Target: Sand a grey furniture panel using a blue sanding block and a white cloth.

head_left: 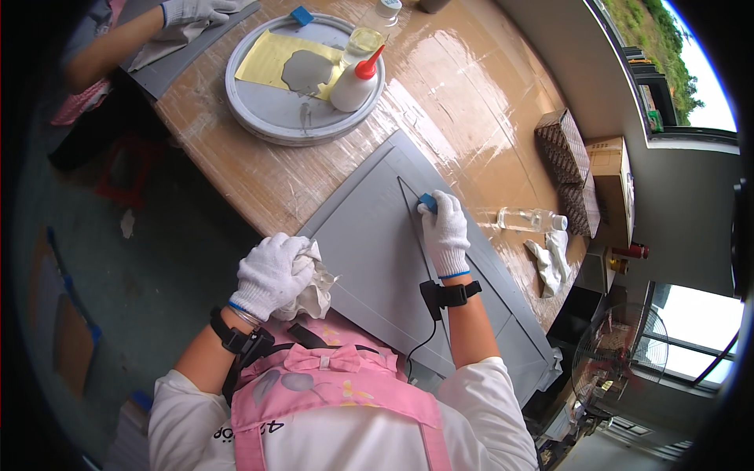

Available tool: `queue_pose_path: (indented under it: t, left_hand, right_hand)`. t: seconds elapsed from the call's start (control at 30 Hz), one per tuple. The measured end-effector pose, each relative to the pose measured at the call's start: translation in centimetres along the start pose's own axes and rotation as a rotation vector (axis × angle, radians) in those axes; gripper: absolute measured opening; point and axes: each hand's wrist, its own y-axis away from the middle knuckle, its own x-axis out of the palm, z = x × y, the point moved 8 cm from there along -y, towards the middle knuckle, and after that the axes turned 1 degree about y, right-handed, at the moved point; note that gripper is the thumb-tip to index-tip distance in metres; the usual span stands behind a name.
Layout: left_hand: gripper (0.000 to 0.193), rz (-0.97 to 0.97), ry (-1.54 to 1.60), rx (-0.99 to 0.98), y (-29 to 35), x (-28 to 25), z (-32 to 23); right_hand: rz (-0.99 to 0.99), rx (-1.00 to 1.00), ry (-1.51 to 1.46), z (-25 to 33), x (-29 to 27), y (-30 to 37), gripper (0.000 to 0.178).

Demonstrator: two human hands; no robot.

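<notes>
A flat grey panel (357, 228) with thin grooves lies at a slant on the table in front of me, its near edge by my apron. My right hand (446, 230), in a white knit glove, is closed on a small blue block (427, 202), perhaps a sponge, against the panel beside a dark line. Gloved as well, my left hand (272, 271) is at the panel's left edge with its fingers closed round a crumpled off-white cloth (316, 286). Part of the cloth hangs below the hand.
Beyond the panel, a round grey lid (263, 118) bears yellow sandpaper (259, 61) with a grey smear, a red-tipped squeeze bottle (353, 88), a clear bottle (363, 39) and another blue block (301, 15). Rightward lie a bottle (528, 220) and rag (550, 263). Another person's gloved hand (196, 11) works far left.
</notes>
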Motion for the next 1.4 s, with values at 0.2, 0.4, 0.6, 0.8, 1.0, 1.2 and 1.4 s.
queue_pose_path:
  t: [0.2, 0.4, 0.6, 0.8, 1.0, 1.2, 1.4]
  left_hand:
    - [0.04, 0.007, -0.009, -0.001, -0.1, 0.0, -0.1]
    - [0.042, 0.019, -0.012, -0.015, -0.2, 0.0, 0.0]
    - [0.041, 0.026, -0.015, -0.027, -0.2, -0.1, -0.1]
    - [0.039, 0.021, -0.016, -0.019, -0.3, -0.3, -0.3]
    - [0.038, 0.004, -0.005, -0.015, -0.2, -0.2, 0.0]
    - [0.037, 0.035, -0.012, -0.014, -0.3, -0.4, -0.4]
    - [0.037, 0.04, -0.047, -0.02, -0.3, -0.5, -0.6]
  right_hand:
    - [0.002, -0.006, 0.004, 1.4, 0.8, -1.3, 0.03]
    - [0.006, -0.052, -0.024, 2.5, 1.7, -2.5, 0.029]
    - [-0.023, -0.079, 0.063, 1.9, 0.8, -1.4, 0.03]
    - [-0.022, -0.1, -0.008, 3.3, 2.5, -3.4, 0.029]
    - [0.03, -0.086, 0.055, 3.4, 1.9, -3.0, 0.028]
    - [-0.006, -0.125, 0.04, 3.7, 2.7, -3.9, 0.023]
    - [-0.004, -0.126, 0.016, 4.3, 2.2, -4.1, 0.021]
